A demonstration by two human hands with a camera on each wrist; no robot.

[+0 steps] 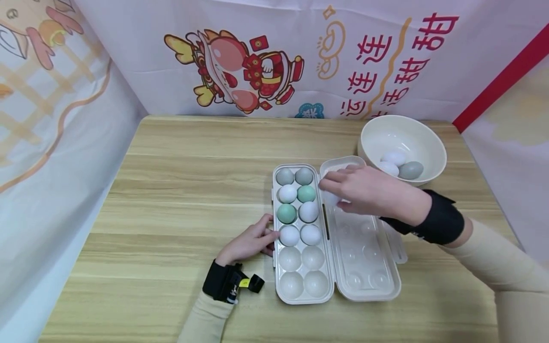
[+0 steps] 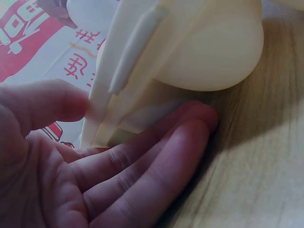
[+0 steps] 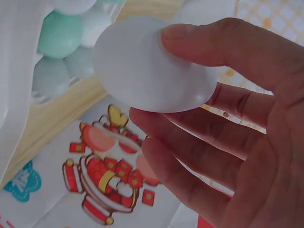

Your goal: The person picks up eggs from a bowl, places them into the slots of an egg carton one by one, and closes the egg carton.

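My right hand point(image 1: 359, 190) holds a white egg point(image 3: 142, 66) over the opened lid point(image 1: 353, 264) of an egg carton, with the thumb on one side and fingertips on the other. The plastic egg carton point(image 1: 289, 259) lies lengthwise on the table. White, green and grey eggs fill its far rows; the two nearest rows are bare cups. Along the carton's left side is my left hand point(image 1: 250, 240). In the left wrist view its thumb lies against the rim point(image 2: 102, 95), and the other fingers reach beneath the rim beside the rounded cups.
A cream bowl point(image 1: 388, 133) at the back right, close to the lid's far end, contains two white eggs and a grey egg point(image 1: 411, 170). The wooden table point(image 1: 184, 190) ends at a printed cloth point(image 1: 141, 43) behind, with cloth along both sides too.
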